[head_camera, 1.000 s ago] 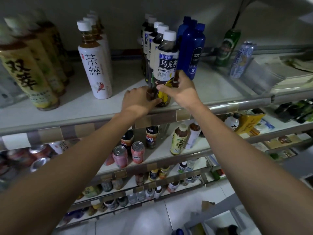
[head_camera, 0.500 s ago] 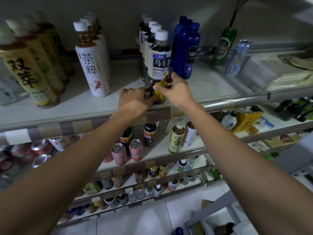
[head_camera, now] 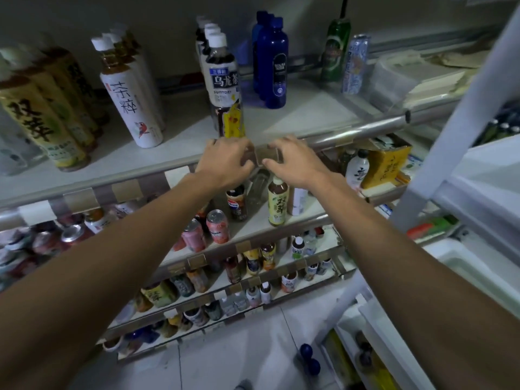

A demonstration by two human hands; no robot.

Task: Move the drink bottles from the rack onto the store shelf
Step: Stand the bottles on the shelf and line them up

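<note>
At the front lip of the top shelf (head_camera: 295, 119), just above both hands, the dark oolong tea bottle (head_camera: 223, 88) stands upright, with its long axis vertical and its white cap up. It heads a single-file row of like bottles that runs back toward the wall. It stands free, and neither hand touches it. The left hand (head_camera: 225, 161) sits directly below and in front of its base. The right hand (head_camera: 292, 161) is just beside the left one, a little off to the bottle's right. The two hands are close together but apart, palms down, level with the shelf's price-tag rail (head_camera: 266, 156). Their fingers are loosely curled and hold nothing. I cannot tell whether the fingertips rest on the rail or hang just in front of it. Both forearms reach forward and slightly upward, converging toward the rail.

This bottle looks placed. It stands between the white tea bottle (head_camera: 129, 99) on its left and the blue bottles (head_camera: 274, 66) on its right, well apart from the first and near the second. The white frame (head_camera: 461, 114) on the person's right is probably the rack. Dark, blurred shapes low inside it (head_camera: 363, 356) may be more bottles. If so, the next bottle lies to the right and below, so the right hand is the nearer one. Both arms would first need to draw back clear of the shelf lip.
</note>
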